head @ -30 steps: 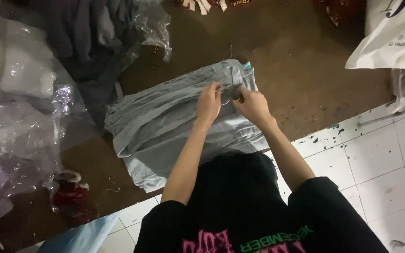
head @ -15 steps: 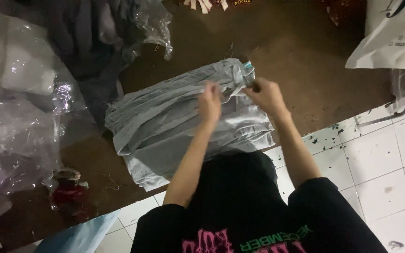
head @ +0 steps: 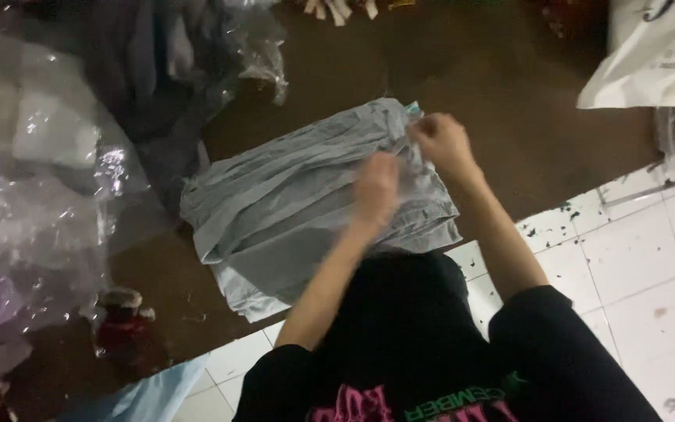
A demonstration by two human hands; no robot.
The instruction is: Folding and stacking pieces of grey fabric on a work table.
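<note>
On the brown floor (head: 509, 148), seen from the head camera, a folded grey garment (head: 298, 203) lies flat before the person. Left hand (head: 375, 187) presses its upper layer, fingers blurred, grip unclear. Right hand (head: 441, 143) pinches the far corner's edge. The cloth looks light, soft and floppy; corners and folded edges seem the best hold.

A black short-sleeved shirt with pink and green lettering, forearms bare.
</note>
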